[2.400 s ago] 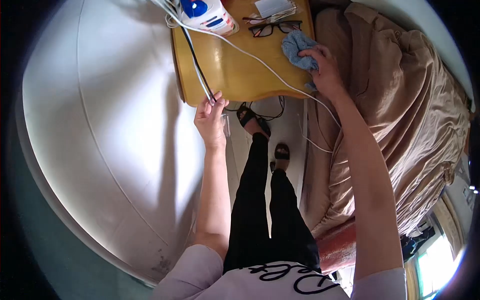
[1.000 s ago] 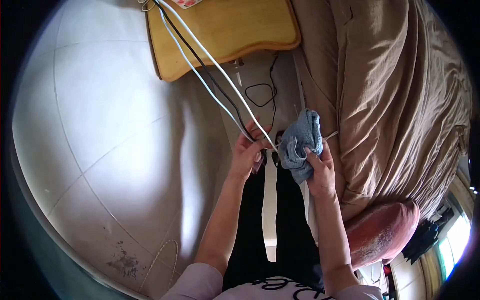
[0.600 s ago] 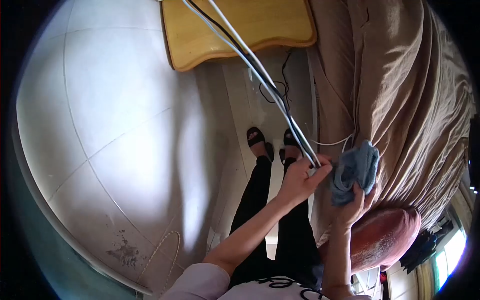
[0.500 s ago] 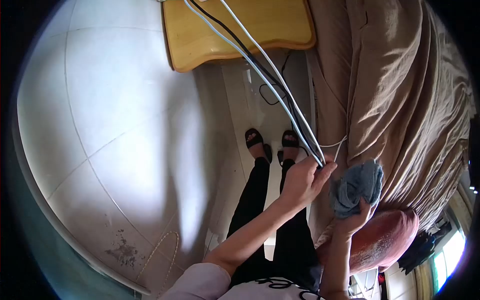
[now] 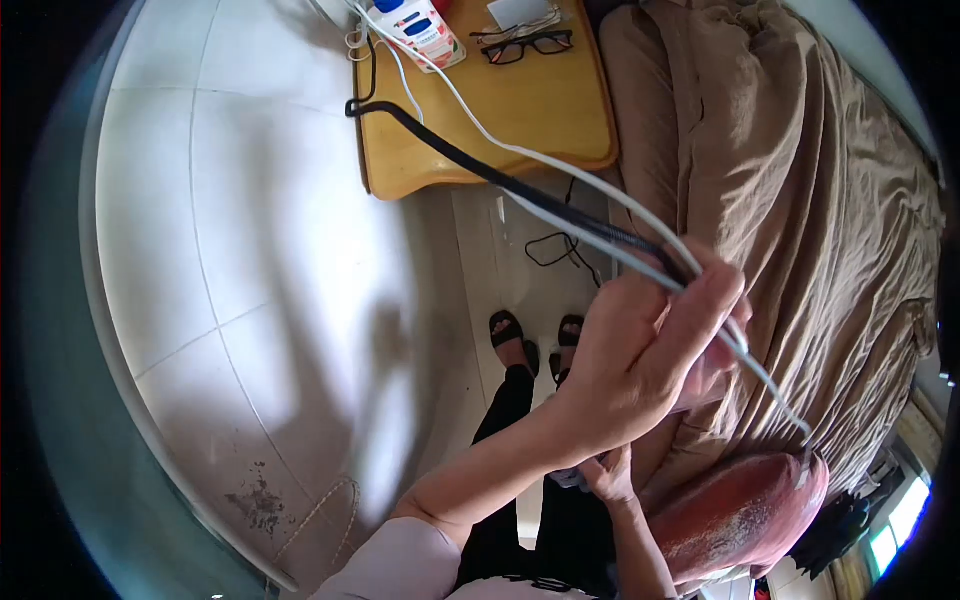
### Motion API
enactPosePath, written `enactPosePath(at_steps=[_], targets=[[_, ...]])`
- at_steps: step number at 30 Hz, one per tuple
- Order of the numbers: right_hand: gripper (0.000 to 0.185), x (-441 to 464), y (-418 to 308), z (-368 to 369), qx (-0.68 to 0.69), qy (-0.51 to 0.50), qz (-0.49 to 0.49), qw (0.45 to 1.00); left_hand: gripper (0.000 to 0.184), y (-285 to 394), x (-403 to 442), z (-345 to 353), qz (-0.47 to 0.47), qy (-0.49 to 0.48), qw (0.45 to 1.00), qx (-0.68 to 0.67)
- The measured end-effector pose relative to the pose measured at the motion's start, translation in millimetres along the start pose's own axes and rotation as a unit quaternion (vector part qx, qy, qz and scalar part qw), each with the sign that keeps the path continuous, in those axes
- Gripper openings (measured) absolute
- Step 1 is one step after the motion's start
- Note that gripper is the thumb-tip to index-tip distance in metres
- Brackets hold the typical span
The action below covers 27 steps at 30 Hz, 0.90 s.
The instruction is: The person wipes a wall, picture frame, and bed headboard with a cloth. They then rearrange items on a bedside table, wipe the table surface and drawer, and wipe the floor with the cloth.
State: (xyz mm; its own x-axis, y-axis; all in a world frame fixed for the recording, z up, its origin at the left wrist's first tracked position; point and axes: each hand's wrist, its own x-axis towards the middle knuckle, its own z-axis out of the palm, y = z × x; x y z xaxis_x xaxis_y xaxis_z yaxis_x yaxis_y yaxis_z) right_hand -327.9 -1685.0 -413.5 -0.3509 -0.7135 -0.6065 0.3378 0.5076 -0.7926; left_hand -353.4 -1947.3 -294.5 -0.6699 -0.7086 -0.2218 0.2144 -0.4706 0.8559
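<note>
In the head view, the left hand has come up much closer to the camera. Its grip is closed around a thick black cable, a white cable and a pale blue cable, pinched together between thumb and fingers. A pale cable length now runs on past the fist towards the dark red cushion; which of the cables it belongs to, I cannot tell. Something clear and plastic-like shows by the lower fingers, too blurred to name.

The right hand has dropped from beside the left one to a place low in front of the black trouser legs. The blue-grey cloth, in full view a moment ago, now shows only as a small part at its fingertips, the rest behind the left forearm. That grip appears narrow and holding the cloth, though its far side is hidden. Cloth and cables are apart as far as can be seen, so I judge that no wiping contact is being made at this instant.

Back from the fist, the cables slant up to the yellow wooden surface; the black one bends sharply at its left edge. The white container with a blue cap and the dark-framed glasses have come back into sight on top.
</note>
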Motion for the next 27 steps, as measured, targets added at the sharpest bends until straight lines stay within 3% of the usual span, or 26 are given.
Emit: enactPosePath(at_steps=[1,4,7,8,10,12,15,19,23,25,27], targets=[[0.042,1,1,3,-0.046,-0.044,0.005,0.998,0.04,8,13,4,-0.012,0.006,0.997,-0.072],[0.047,5,8,12,-0.138,-0.066,-0.026,0.988,0.03,18,63,12,0.108,-0.062,0.98,-0.157],[0.049,2,23,10,-0.201,-0.076,-0.041,0.976,0.031,41,109,23,0.158,-0.107,0.977,-0.1],[0.048,1,30,7,-0.217,-0.073,-0.045,0.972,0.04,43,127,32,0.193,-0.134,0.96,-0.151],[0.048,-1,43,2,-0.228,-0.067,-0.048,0.97,0.05,50,161,33,0.216,-0.148,0.956,-0.129],[0.047,-2,55,-4,-0.194,-0.02,-0.013,0.981,0.046,45,197,28,0.166,-0.085,0.982,-0.037],[0.047,4,69,-2,-0.154,0.025,0.015,0.988,0.032,-27,250,43,0.063,0.108,0.99,-0.066],[0.046,25,64,-5,-0.127,0.08,0.017,0.988,0.03,-70,244,25,-0.005,0.216,0.976,-0.012],[0.044,90,25,5,-0.217,0.063,-0.103,0.969,0.027,-98,265,-20,-0.098,0.221,0.97,-0.016],[0.045,140,-19,21,-0.193,0.024,-0.154,0.969,0.038,-134,291,-47,-0.036,0.206,0.959,0.193],[0.048,200,-50,37,-0.213,0.011,-0.257,0.943,0.045,-122,287,-59,-0.001,0.201,0.934,0.297]])
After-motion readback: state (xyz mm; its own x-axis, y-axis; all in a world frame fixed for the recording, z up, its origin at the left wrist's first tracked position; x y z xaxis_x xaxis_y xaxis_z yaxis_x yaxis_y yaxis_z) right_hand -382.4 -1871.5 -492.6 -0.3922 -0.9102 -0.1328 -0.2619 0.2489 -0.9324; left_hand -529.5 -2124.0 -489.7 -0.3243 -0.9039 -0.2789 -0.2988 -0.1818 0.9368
